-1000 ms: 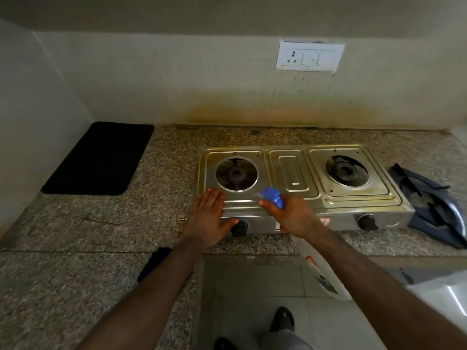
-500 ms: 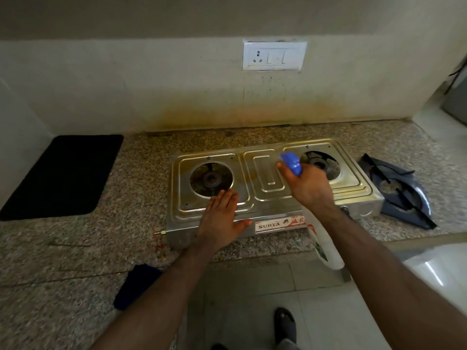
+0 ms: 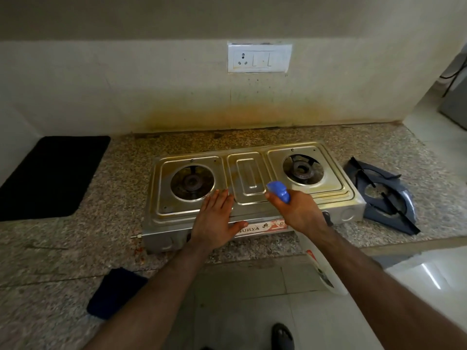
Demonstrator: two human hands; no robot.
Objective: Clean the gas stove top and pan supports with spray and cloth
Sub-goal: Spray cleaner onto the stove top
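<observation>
Since half a second ago I have drawn the right hand back from the right burner toward the centre panel; it grips the spray bottle by the neck, fingers curled round it, blue nozzle aimed at the gas stove top. I judge spraying is under way, with the right side covered. The left hand lies flat and open on the front edge, just beside the right hand, steadying the stove. The pan supports lie stacked on the counter, well to the right of the right hand, not yet treated. The dark cloth rests near the counter edge, below the left forearm, unused. A black mat lies far left.
</observation>
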